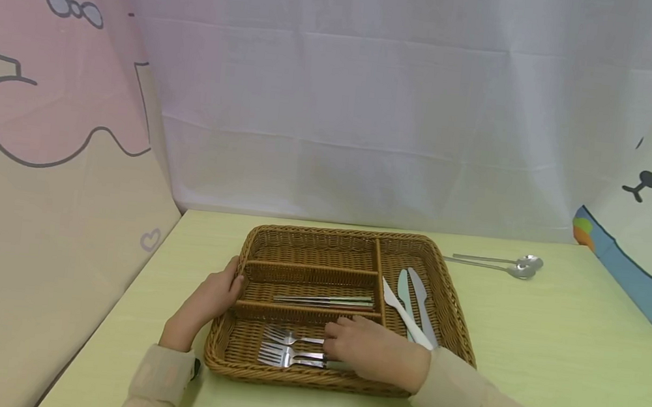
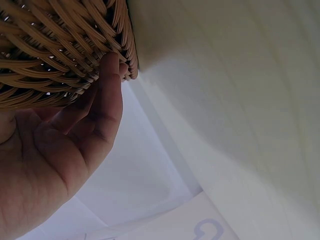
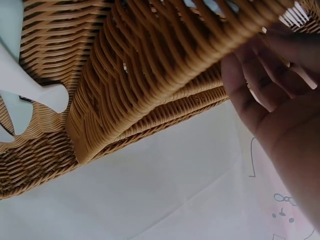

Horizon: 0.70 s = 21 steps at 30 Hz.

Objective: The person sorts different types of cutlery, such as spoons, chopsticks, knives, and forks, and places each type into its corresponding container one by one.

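A brown wicker cutlery basket (image 1: 310,267) with compartments sits on the table. My left hand (image 1: 210,294) grips its left side, thumb at the rim; the left wrist view shows the fingers against the outer weave. My right hand (image 1: 373,352) reaches into the front compartment, over the handles of several forks (image 1: 282,355) whose tines point left. Its fingertips are partly hidden behind the divider (image 3: 165,85) in the right wrist view, and I cannot tell whether they pinch a handle. Metal chopsticks (image 1: 325,300) lie in the middle compartment.
Three table knives (image 1: 423,298), one white, one mint and one grey, lie in the basket's right compartment; the white one leans on the divider. Two metal spoons (image 1: 520,270) rest on the table (image 1: 546,362) beyond the basket's right side. Printed curtains (image 1: 371,103) surround the table.
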Each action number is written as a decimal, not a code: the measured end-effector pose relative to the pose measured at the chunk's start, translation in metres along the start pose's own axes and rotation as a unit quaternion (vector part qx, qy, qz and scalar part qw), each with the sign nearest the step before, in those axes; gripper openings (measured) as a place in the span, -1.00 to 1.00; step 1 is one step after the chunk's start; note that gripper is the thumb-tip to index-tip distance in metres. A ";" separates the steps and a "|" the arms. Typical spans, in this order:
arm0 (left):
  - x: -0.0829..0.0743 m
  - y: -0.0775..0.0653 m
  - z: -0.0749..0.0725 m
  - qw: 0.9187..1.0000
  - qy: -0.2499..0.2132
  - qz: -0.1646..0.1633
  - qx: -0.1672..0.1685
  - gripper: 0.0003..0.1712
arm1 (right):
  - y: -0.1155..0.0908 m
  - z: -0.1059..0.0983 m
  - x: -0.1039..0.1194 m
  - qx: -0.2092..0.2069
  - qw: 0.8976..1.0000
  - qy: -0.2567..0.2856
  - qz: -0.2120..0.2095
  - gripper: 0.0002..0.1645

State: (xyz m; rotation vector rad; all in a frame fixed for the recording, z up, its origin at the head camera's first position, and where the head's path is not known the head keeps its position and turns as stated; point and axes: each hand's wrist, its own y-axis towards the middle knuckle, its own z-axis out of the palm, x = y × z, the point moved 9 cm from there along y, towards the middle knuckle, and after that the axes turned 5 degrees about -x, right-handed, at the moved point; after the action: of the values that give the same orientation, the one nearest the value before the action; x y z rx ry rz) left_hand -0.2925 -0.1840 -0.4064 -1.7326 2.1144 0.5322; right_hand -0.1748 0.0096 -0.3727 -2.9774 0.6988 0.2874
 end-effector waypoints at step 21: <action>0.000 0.001 0.000 1.000 0.002 0.002 0.002 -0.37 | -0.022 -0.040 -0.044 -0.124 0.991 0.018 0.047 -0.79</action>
State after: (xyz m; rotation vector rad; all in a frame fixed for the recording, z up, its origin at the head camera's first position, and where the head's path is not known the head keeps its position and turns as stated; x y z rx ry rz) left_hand -0.2932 -0.1840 -0.4065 -1.7282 2.1207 0.5270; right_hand -0.1968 0.0442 -0.3238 -3.1958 0.8681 0.3509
